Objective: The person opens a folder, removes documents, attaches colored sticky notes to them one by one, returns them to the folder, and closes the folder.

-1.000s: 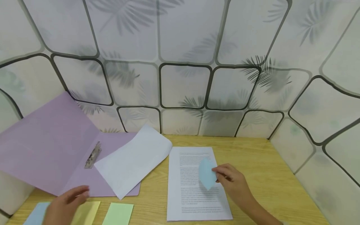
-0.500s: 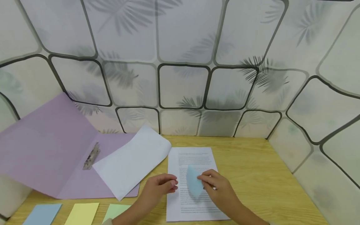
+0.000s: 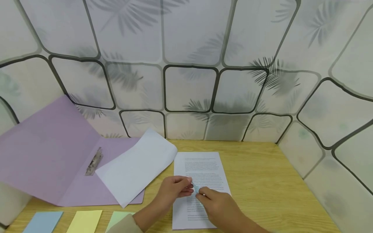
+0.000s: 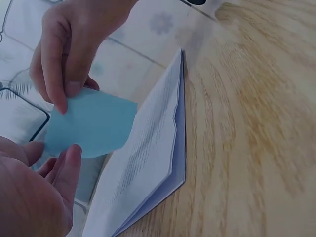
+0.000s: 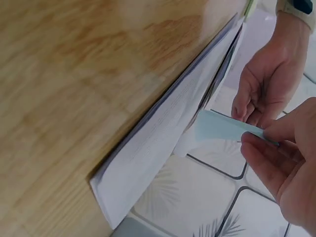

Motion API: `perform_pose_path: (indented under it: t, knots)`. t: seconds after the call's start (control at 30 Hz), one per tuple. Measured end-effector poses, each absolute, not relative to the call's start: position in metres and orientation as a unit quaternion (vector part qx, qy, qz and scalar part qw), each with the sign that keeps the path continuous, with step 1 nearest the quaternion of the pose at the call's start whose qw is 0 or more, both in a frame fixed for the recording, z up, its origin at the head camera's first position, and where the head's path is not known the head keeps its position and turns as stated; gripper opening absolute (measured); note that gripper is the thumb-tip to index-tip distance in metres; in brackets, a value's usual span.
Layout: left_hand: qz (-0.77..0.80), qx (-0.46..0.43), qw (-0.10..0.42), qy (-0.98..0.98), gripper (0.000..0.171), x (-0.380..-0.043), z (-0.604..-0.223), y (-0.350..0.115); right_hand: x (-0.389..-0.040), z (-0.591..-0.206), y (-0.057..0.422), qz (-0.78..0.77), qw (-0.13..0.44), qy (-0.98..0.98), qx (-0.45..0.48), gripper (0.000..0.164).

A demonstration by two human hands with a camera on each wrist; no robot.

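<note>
A light blue sticky note [image 4: 94, 123] stands upright above the printed sheets, between both hands. My right hand [image 3: 220, 205] pinches it between thumb and fingers along one edge, as the right wrist view shows [image 5: 291, 158]. At its opposite edge is my left hand [image 3: 173, 191], with thumb and fingertips closing on a corner in the left wrist view. In the head view the note is nearly edge-on and mostly hidden by the fingers. Beneath lies a stack of printed paper [image 3: 201, 165], its lower part covered by the right hand.
On the left, an open purple folder [image 3: 49, 152] with a metal clip [image 3: 94, 161] leans against the patterned wall. A loose white sheet [image 3: 137, 168] overlaps it. Blue [image 3: 43, 221], yellow [image 3: 84, 221] and green [image 3: 118, 218] note pads lie along the table's front.
My left hand has moved right from above the note pads to the blue sticky note. The right hand has brought the note left and lower, turning it edge-on to the head view.
</note>
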State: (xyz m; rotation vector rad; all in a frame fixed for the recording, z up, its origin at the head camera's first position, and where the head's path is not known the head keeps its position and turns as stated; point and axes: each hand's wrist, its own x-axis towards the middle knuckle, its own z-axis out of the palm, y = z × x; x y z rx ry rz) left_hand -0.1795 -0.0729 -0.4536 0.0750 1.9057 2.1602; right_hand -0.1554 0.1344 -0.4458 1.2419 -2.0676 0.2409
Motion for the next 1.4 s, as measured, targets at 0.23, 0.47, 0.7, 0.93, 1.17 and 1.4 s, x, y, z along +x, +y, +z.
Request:
perform_pose_path:
  t: [0.23,0.47,0.7,0.93,1.17,1.4]
  knots:
    - [0.729,0.013,0.126,0.673,0.033,-0.179,-0.454,-0.073,-0.149,-0.447,0.133,0.055,0.337,-0.802,0.490,0.021]
    - [0.713,0.025,0.110,0.692,0.028,-0.182,-0.455,-0.072,-0.150,-0.438,0.144,0.153,0.316,-0.851,0.390,0.017]
    - [0.689,0.048,0.105,0.715,0.020,-0.189,-0.457,-0.069,-0.172,-0.431,0.158,0.202,0.233,-0.918,0.250,0.025]
    - [0.675,0.086,0.110,0.725,0.018,-0.192,-0.457,-0.066,-0.185,-0.437,0.165,0.289,0.081,-0.936,0.183,0.007]
    - [0.649,0.071,0.100,0.751,0.016,-0.203,-0.464,-0.066,-0.200,-0.440,0.167,0.409,-0.027,-0.902,0.138,0.008]
    - [0.579,0.085,0.094,0.806,0.016,-0.209,-0.467,-0.066,-0.213,-0.447,0.170,0.418,-0.066,-0.895,0.141,0.008]
